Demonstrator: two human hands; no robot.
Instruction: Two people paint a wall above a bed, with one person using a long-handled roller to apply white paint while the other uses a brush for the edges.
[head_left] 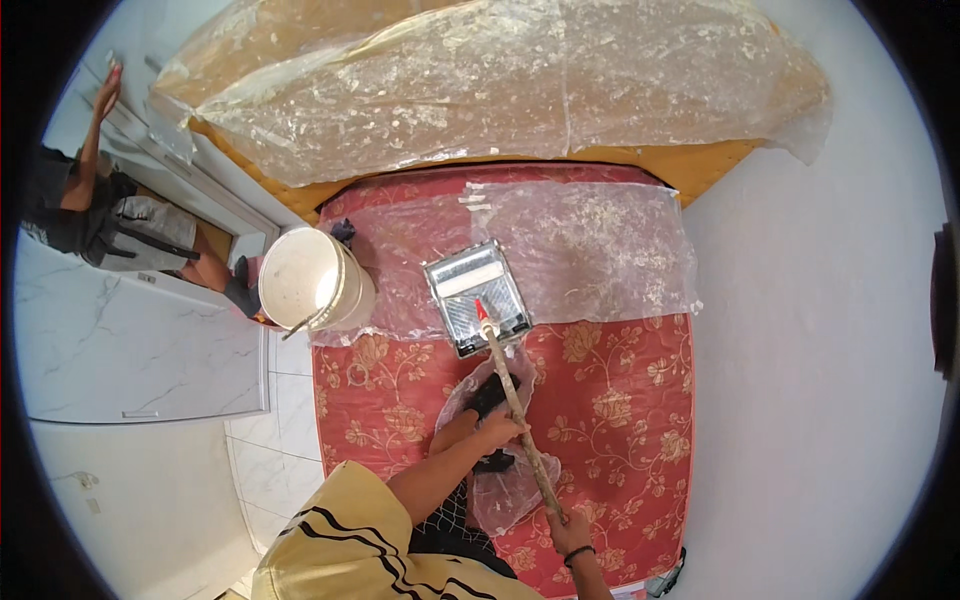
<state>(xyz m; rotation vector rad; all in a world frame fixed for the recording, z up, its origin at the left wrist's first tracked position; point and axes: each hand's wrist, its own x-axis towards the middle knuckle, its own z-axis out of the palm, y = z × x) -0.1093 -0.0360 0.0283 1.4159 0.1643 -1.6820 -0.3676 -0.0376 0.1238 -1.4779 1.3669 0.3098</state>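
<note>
Both my hands grip a long, paint-spattered wooden pole [517,410]. My left hand [503,428] is closed round its middle, and my right hand [571,532], with a dark band at the wrist, is wrapped round its lower end. At the far end, the pole meets the red handle [482,311] of a paint roller. Its white roller sleeve [471,278] lies across a paint tray [507,311] with a ridged slope and dark, smeared edges. The tray rests on the mattress, partly on a clear plastic sheet [600,250].
My dark-shod feet stand on plastic on the red floral mattress [620,450]. A white bucket [362,297] stands left of the tray. Paint-spotted plastic covers the headboard [450,90]. A pale wall [800,350] rises at right. Another person [120,225] at far left raises an arm.
</note>
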